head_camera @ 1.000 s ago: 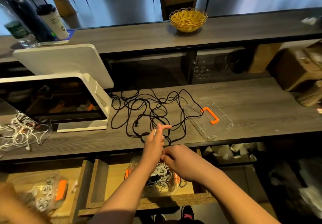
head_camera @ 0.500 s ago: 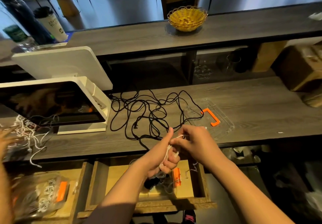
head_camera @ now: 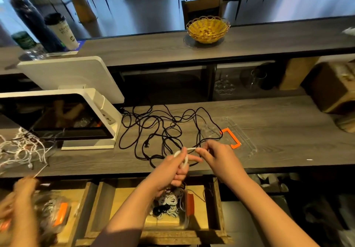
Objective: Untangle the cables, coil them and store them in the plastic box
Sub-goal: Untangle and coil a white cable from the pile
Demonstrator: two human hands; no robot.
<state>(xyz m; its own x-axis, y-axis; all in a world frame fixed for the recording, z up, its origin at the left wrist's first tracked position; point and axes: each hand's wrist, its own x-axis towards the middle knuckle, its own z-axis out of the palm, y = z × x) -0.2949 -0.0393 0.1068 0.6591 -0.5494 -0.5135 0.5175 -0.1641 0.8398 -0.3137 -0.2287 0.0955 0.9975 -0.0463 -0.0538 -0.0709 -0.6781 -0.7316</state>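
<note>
Over the desk (head_camera: 269,123) edge, the left grip (head_camera: 171,170) is wrapped in a thin white cable (head_camera: 184,160) and the right grip (head_camera: 217,154) pinches its end. Loose black cables (head_camera: 153,127) sprawl behind; the clear box (head_camera: 182,225) sits in the open drawer (head_camera: 217,208) below.

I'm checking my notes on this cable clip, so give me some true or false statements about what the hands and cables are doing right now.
1. The left hand has a white cable looped round its fingers. True.
2. The right hand rests flat on the counter. False: it pinches the white cable's end.
3. The black cables lie neatly coiled. False: they sprawl tangled on the counter.
4. The clear lid with an orange handle lies on the counter. True.
5. The yellow basket stands in the drawer. False: it stands on the upper ledge.
</note>
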